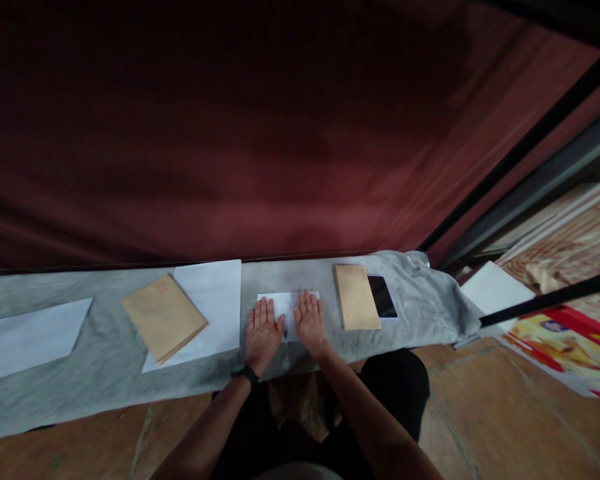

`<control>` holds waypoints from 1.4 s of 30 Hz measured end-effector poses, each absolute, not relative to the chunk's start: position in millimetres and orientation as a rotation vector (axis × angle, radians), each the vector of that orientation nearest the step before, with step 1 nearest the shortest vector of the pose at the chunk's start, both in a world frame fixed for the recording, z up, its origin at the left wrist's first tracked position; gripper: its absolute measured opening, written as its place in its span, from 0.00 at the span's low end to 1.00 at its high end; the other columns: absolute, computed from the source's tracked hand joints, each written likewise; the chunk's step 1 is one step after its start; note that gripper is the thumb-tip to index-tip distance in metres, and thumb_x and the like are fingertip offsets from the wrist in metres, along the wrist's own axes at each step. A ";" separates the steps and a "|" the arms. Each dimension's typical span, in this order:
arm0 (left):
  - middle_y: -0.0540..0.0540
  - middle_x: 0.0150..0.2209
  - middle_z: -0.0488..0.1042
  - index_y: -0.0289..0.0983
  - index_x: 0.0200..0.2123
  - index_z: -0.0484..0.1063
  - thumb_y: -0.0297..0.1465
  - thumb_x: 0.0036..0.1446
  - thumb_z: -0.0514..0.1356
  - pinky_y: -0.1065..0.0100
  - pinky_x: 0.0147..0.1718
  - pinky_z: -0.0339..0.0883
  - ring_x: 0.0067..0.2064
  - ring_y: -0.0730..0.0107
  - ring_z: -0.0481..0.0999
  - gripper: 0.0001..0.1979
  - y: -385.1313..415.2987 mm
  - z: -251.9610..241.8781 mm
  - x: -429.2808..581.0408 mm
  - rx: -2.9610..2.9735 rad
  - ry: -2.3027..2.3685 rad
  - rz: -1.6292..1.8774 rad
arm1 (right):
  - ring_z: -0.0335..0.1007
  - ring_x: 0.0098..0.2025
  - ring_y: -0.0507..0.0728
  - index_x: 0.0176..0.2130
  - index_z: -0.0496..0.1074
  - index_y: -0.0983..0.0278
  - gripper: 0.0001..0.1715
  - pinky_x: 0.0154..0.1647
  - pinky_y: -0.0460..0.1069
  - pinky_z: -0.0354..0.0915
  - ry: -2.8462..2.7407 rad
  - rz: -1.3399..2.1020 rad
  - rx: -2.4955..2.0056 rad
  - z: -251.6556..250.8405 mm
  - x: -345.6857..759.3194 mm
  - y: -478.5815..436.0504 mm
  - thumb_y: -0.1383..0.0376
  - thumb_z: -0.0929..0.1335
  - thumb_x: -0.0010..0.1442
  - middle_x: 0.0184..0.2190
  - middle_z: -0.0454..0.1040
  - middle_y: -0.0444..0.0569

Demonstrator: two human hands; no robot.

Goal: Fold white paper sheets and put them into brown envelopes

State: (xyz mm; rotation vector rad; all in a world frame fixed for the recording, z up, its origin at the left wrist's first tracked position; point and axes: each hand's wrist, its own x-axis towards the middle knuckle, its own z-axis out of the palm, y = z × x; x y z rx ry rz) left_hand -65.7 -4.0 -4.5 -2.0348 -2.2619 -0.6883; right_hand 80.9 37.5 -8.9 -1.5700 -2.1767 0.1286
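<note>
My left hand point(263, 331) and my right hand point(309, 321) lie flat, side by side, fingers stretched out, on a small folded white paper point(287, 305) in the middle of a grey cloth point(105, 387) spread on the floor. Neither hand grips anything. A black band sits on my left wrist. Just right of my right hand lies a tan envelope point(356, 296), with a dark phone point(381, 296) beside it.
To the left, a stack of tan envelopes point(163, 317) rests on a white sheet point(217, 300); another white sheet point(25, 337) lies farther left. A dark red curtain point(230, 147) hangs behind. At right lie white paper point(495, 290) and a colourful printed sheet point(565, 343).
</note>
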 end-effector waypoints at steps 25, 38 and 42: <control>0.36 0.70 0.57 0.29 0.69 0.57 0.36 0.69 0.44 0.50 0.70 0.47 0.73 0.57 0.51 0.29 14.9 -7.7 -21.8 -2.329 -2.139 -0.514 | 0.46 0.73 0.66 0.71 0.53 0.74 0.34 0.71 0.63 0.44 -2.262 0.089 -1.682 -11.0 102.6 36.1 0.64 0.59 0.71 0.71 0.51 0.63; 0.31 0.70 0.57 0.26 0.69 0.56 0.38 0.69 0.45 0.47 0.69 0.48 0.72 0.51 0.53 0.31 -12.1 -7.8 -74.2 -2.033 -2.255 -0.551 | 0.54 0.71 0.67 0.69 0.56 0.75 0.33 0.69 0.63 0.51 -2.124 -0.047 -1.575 -21.3 101.7 35.4 0.59 0.57 0.74 0.68 0.59 0.65; 0.31 0.70 0.57 0.26 0.68 0.57 0.38 0.69 0.44 0.46 0.68 0.49 0.72 0.50 0.54 0.31 -13.3 -7.6 -72.2 -2.016 -2.262 -0.566 | 0.54 0.70 0.67 0.69 0.57 0.74 0.32 0.68 0.65 0.51 -2.094 -0.027 -1.577 -16.6 97.5 34.6 0.61 0.57 0.74 0.68 0.60 0.67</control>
